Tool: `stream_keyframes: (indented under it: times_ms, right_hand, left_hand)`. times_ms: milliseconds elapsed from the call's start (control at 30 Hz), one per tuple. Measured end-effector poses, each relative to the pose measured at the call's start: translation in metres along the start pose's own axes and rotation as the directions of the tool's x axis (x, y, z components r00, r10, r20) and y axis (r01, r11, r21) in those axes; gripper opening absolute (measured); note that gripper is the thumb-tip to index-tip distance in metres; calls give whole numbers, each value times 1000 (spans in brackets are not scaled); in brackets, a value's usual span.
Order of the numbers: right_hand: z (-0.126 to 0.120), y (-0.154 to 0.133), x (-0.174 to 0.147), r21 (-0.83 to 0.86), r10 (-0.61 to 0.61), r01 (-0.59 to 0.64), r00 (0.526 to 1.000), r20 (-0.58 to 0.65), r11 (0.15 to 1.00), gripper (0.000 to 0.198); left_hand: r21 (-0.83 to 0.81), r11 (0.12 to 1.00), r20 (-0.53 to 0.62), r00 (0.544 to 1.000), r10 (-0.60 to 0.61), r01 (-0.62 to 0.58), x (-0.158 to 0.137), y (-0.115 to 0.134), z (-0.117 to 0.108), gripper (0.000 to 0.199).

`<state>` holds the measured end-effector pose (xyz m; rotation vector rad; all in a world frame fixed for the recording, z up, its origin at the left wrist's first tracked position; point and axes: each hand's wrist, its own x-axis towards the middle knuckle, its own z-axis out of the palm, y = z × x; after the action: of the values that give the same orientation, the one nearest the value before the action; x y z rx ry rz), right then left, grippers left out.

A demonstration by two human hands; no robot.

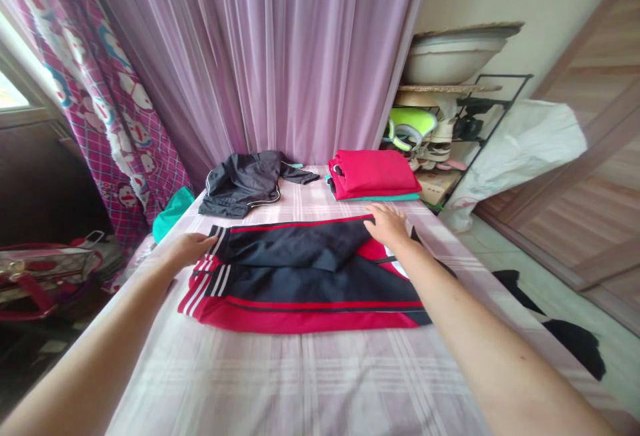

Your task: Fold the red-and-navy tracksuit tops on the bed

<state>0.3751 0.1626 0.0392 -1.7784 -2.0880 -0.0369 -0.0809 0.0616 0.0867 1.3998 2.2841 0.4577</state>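
Navy-red striped garment (300, 276) folded flat; left hand (187, 249) apparently pinching edge, right hand (387, 223) pressing flat, ungripped.

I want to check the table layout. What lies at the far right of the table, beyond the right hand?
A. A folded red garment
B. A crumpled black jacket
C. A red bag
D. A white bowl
A: the folded red garment lies just past the right hand, while the black jacket is far left.
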Motion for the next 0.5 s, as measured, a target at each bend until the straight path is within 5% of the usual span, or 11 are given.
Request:
stream_keyframes:
  times_ms: [133,300,500]
  right_hand:
    - [16,-39,-30,146,-234,231,972,4,962,43]
    - [22,-58,-63,277,-526,466,825,207,840,42]
    - [20,-46,-83,271,-520,489,852,56,829,23]
  left_hand:
    - [107,994,-5,1000,-15,15,5,-8,13,35]
    - [161,987,-2,1000,24,-23,3,-15,12,43]
    - [177,978,16,994,111,-112,12,-25,23,48]
